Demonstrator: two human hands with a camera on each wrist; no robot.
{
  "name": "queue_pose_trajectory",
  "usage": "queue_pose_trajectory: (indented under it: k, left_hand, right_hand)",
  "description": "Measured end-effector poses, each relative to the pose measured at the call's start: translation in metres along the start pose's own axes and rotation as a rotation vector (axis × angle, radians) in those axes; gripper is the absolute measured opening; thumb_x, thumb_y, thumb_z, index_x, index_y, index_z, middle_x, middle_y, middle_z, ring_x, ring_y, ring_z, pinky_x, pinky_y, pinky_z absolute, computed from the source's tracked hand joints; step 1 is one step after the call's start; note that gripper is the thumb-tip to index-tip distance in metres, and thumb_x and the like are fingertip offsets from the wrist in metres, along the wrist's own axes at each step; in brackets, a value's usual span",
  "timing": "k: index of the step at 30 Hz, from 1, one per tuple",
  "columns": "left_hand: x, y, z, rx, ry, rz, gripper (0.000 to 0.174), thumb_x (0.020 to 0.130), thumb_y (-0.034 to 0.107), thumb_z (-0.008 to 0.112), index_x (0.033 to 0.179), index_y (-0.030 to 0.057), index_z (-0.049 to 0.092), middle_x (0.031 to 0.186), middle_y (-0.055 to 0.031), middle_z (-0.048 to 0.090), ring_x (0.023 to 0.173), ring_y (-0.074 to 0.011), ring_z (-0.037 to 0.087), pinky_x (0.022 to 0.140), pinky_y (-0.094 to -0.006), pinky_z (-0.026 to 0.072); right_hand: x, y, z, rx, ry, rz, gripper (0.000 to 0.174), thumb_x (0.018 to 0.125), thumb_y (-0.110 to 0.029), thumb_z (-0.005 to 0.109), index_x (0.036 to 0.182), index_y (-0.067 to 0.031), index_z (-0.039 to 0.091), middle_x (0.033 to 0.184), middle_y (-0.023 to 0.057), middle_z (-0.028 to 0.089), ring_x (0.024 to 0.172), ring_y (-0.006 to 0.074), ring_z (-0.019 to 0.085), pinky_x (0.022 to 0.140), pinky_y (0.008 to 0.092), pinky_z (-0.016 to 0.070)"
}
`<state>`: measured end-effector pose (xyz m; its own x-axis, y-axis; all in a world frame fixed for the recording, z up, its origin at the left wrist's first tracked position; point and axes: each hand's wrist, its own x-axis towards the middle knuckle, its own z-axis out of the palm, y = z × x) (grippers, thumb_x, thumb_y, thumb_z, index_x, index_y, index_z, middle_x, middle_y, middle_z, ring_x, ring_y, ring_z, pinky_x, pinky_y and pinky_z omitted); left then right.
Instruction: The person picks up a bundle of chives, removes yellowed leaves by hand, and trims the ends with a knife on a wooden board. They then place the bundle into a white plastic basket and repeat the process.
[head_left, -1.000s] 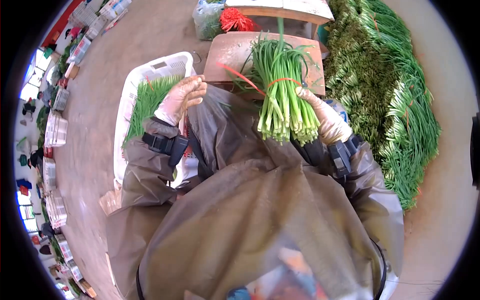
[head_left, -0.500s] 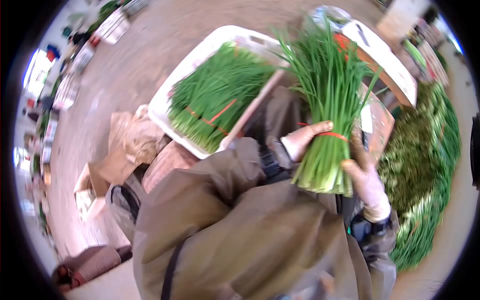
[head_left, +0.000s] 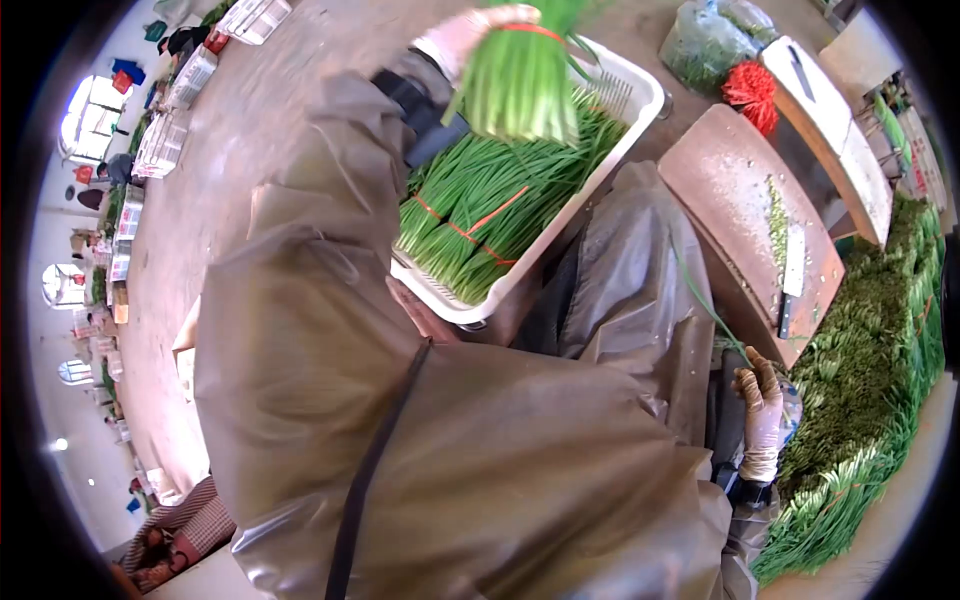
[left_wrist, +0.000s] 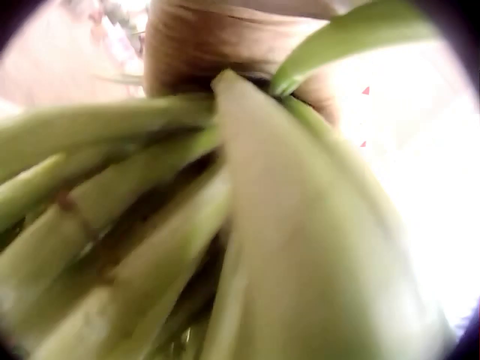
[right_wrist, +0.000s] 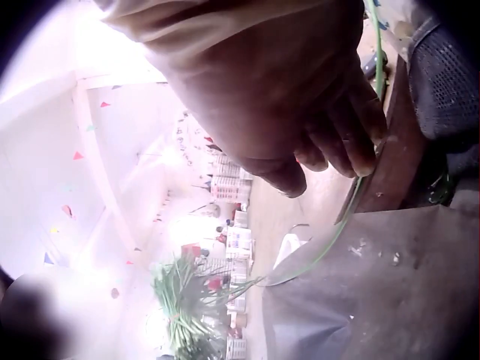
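My gloved left hand [head_left: 470, 40] grips a tied bunch of garlic chives [head_left: 515, 90] over the white basket [head_left: 648, 95], pale stem ends toward me. Those stems [left_wrist: 300, 225] fill the left wrist view in close-up. In the basket lie more chive bunches [head_left: 500, 190] bound with red ties. By my right knee, my gloved right hand [head_left: 762, 415] has loosely bent fingers that hold one long chive leaf [head_left: 712, 312]. In the right wrist view the leaf runs past the fingertips [right_wrist: 364, 166], its contact partly hidden.
A low wooden board [head_left: 740, 190] with trimmings and a knife [head_left: 792, 275] stands at right. Behind it are red ties [head_left: 750, 95], a white-topped table [head_left: 835, 130] and a plastic bag [head_left: 705, 45]. A large chive heap [head_left: 860, 380] covers the floor at far right.
The chive bunch has moved from above my lap to over the basket in my left hand. My right hand has come off the bunch and dropped toward my right knee.
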<state>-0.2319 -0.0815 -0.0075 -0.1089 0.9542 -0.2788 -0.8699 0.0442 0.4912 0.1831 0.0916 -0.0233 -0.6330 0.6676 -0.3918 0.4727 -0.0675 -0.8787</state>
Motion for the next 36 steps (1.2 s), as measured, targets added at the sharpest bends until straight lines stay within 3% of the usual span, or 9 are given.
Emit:
queue_pose_trajectory:
  k: [3,7,12,16,21,27,29,31,36]
  left_hand:
    - [-0.028,0.095,-0.047,0.201,0.121,0.157,0.048,0.095,0.029,0.054,0.134,0.0010,0.050,0.116,-0.0131,0.066,0.101,-0.0254,0.066,0.095,-0.0401,0.0518]
    - [-0.100,0.201,-0.158,0.929,0.670,0.365,0.071,0.083,0.035,0.065,0.140,0.0015,0.042,0.127,-0.0158,0.057,0.114,-0.0281,0.056,0.102,-0.0386,0.0441]
    - [-0.145,0.119,-0.324,1.832,1.161,-0.242,0.102,0.067,0.043,0.079,0.148,0.0021,0.031,0.142,-0.0191,0.046,0.131,-0.0315,0.043,0.111,-0.0367,0.0344]
    - [-0.147,0.109,-0.322,2.021,1.088,-0.578,0.124,0.057,0.047,0.089,0.153,0.0021,0.023,0.151,-0.0228,0.037,0.141,-0.0344,0.034,0.116,-0.0362,0.0288]
    - [-0.142,0.117,-0.425,1.742,1.092,-0.230,0.130,0.057,0.046,0.092,0.155,0.0052,0.017,0.154,-0.0222,0.031,0.143,-0.0361,0.030,0.117,-0.0385,0.0280]
    - [-0.117,0.094,-0.341,1.519,0.782,-0.231,0.086,0.070,0.032,0.088,0.137,-0.0055,0.047,0.129,-0.0204,0.060,0.125,-0.0309,0.053,0.109,-0.0387,0.0379]
    - [-0.118,0.086,-0.344,1.220,0.979,-0.232,0.075,0.075,0.021,0.084,0.136,-0.0037,0.048,0.120,-0.0162,0.066,0.113,-0.0290,0.061,0.100,-0.0387,0.0460]
    - [-0.110,0.090,-0.379,1.436,0.926,-0.115,0.081,0.072,0.032,0.085,0.134,-0.0054,0.049,0.121,-0.0187,0.065,0.113,-0.0314,0.061,0.100,-0.0410,0.0465]
    - [-0.101,0.113,-0.370,1.827,1.114,-0.456,0.108,0.068,0.045,0.085,0.146,-0.0066,0.030,0.144,-0.0248,0.044,0.132,-0.0374,0.046,0.113,-0.0385,0.0335]
  right_hand:
    - [0.013,0.020,0.014,0.024,-0.006,0.012,0.040,0.096,-0.006,0.060,0.134,0.0016,0.054,0.124,0.0061,0.062,0.093,0.0081,0.058,0.081,0.0229,0.0497]
    - [0.025,0.036,0.024,-0.029,-0.021,0.096,0.041,0.095,-0.004,0.060,0.135,0.0025,0.053,0.130,0.0078,0.059,0.093,0.0083,0.055,0.082,0.0232,0.0482]
    - [0.037,0.026,0.034,-0.213,-0.041,0.239,0.044,0.095,-0.005,0.059,0.138,0.0022,0.051,0.122,0.0050,0.060,0.090,0.0079,0.053,0.084,0.0222,0.0459]
    - [0.049,0.026,0.038,-0.468,-0.069,0.186,0.043,0.093,-0.005,0.060,0.134,0.0013,0.055,0.120,0.0107,0.064,0.101,0.0139,0.058,0.092,0.0257,0.0452]
    - [0.062,0.027,0.040,-0.691,-0.088,0.071,0.041,0.090,-0.009,0.065,0.130,-0.0007,0.057,0.117,0.0159,0.067,0.101,0.0236,0.066,0.092,0.0326,0.0498]
    - [0.066,0.027,0.057,-0.689,-0.058,0.055,0.039,0.089,-0.010,0.066,0.126,0.0004,0.059,0.114,0.0199,0.067,0.105,0.0296,0.066,0.092,0.0362,0.0504]
    - [0.068,0.023,0.061,-0.736,-0.081,0.052,0.038,0.089,-0.012,0.066,0.124,0.0006,0.060,0.113,0.0211,0.067,0.105,0.0324,0.066,0.091,0.0372,0.0504]
    - [0.073,0.019,0.062,-0.744,-0.058,0.012,0.038,0.089,-0.012,0.067,0.124,0.0007,0.060,0.113,0.0210,0.067,0.104,0.0331,0.066,0.091,0.0375,0.0504]
    - [0.063,0.019,0.050,-0.711,0.032,0.040,0.040,0.087,-0.012,0.068,0.124,-0.0027,0.061,0.114,0.0194,0.067,0.102,0.0333,0.066,0.089,0.0380,0.0514]
